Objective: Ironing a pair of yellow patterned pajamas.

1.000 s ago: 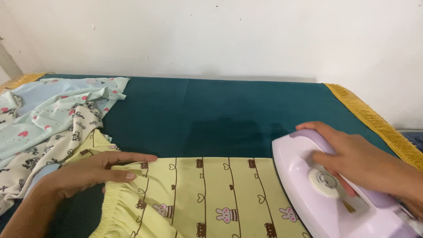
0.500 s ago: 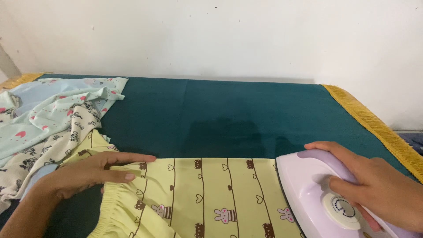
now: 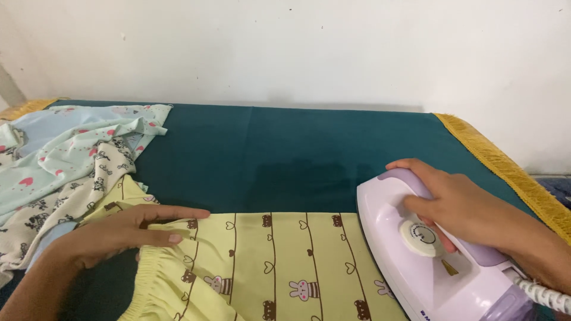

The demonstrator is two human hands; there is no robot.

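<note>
A yellow garment (image 3: 279, 261) printed with small bunnies and bears lies flat at the near edge of a dark green cloth (image 3: 297, 148). My left hand (image 3: 125, 232) rests flat on its gathered elastic waistband at the left, fingers stretched out. My right hand (image 3: 461, 205) grips the handle of a white and lilac electric iron (image 3: 416, 255), which sits on the garment's right end with its nose pointing away from me.
A heap of crumpled printed clothes (image 3: 65, 160), pale blue and white, lies at the far left. The green cloth has a yellow fringe (image 3: 505, 166) along its right edge. A white wall stands behind. The iron's cord (image 3: 544, 294) trails off at the lower right.
The iron slid toward me and to the right, then back forward and left over the garment's right end. My left hand stayed put on the waistband.
</note>
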